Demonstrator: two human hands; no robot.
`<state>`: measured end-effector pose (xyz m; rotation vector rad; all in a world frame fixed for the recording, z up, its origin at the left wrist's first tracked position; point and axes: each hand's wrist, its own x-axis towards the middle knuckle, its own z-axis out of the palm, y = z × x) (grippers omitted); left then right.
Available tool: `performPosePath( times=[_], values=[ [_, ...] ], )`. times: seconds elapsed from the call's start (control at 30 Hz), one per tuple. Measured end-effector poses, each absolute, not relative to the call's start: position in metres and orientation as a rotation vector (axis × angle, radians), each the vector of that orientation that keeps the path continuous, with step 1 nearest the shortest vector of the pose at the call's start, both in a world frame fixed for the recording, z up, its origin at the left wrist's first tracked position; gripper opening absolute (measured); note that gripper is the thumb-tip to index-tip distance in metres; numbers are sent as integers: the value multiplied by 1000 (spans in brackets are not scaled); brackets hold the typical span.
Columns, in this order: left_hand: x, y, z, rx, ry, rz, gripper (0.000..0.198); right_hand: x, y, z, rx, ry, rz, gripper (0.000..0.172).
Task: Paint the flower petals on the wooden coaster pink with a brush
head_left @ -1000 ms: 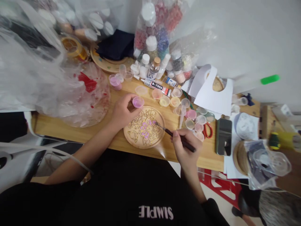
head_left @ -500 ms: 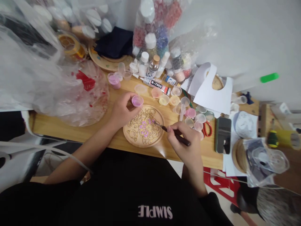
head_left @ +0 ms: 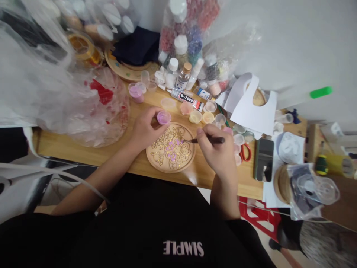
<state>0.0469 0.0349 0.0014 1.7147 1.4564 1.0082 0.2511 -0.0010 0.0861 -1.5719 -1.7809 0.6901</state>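
A round wooden disc (head_left: 185,162) lies on the table, bearing a gold-outlined flower pattern with some petals filled in purple. My left hand (head_left: 143,130) is closed on a small plastic cup (head_left: 164,118) of purple material, its thumb side over the disc's upper left edge. Between the fingers of my right hand (head_left: 219,149) is a slim tool with a dark handle (head_left: 214,140) and a thin metal shaft. Its tip is at the purple petals near the flower's upper right; whether it touches is too small to tell.
Behind the disc stand several small cups of coloured material, such as a yellow cup (head_left: 195,117). A B-7000 glue tube (head_left: 187,98) lies before bottles (head_left: 182,76). Red-handled scissors (head_left: 245,152) and a phone (head_left: 264,160) are at right; a plastic bag (head_left: 92,111) is at left.
My right hand has turned, and the tool's handle has swung up from a downward slant to nearly level. The tip stays around the same petals. My left hand and the cup hold almost still.
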Motion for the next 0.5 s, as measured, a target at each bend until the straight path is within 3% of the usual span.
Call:
performPosePath(
  times=[0.5],
  values=[
    [46,37,1,1736,1460,991,25,252,-12,90,-1539,-1839,628,38]
  ],
)
